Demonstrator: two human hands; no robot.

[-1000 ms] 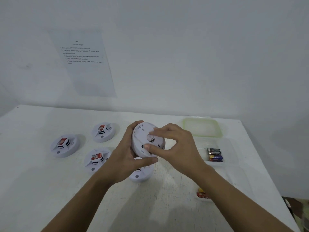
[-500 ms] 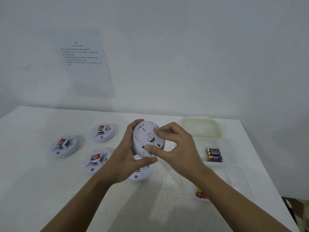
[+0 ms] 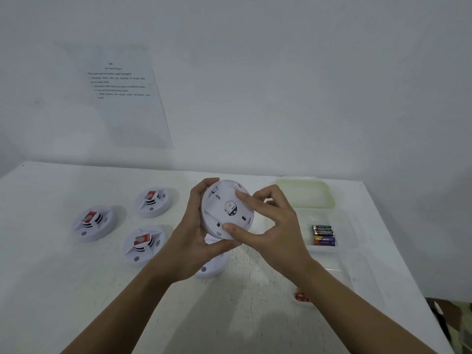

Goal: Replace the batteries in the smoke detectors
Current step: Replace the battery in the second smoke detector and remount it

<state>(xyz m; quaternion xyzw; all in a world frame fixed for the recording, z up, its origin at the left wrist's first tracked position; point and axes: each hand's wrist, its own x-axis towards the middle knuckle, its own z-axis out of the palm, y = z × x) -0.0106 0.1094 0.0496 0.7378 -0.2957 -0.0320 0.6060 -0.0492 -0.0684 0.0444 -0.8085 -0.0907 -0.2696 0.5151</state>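
The smoke detector [image 3: 224, 208] is held above the table [image 3: 51, 290], its back tilted toward the camera; the left hand [image 3: 189, 241] clamps its rim to steady it; the right hand [image 3: 275, 226] pinches its back face, likely to twist it open.

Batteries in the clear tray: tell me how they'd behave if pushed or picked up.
The batteries lie on their sides, so they would probably roll if pushed. Their smooth printed wrappers may be somewhat slippery to pinch.
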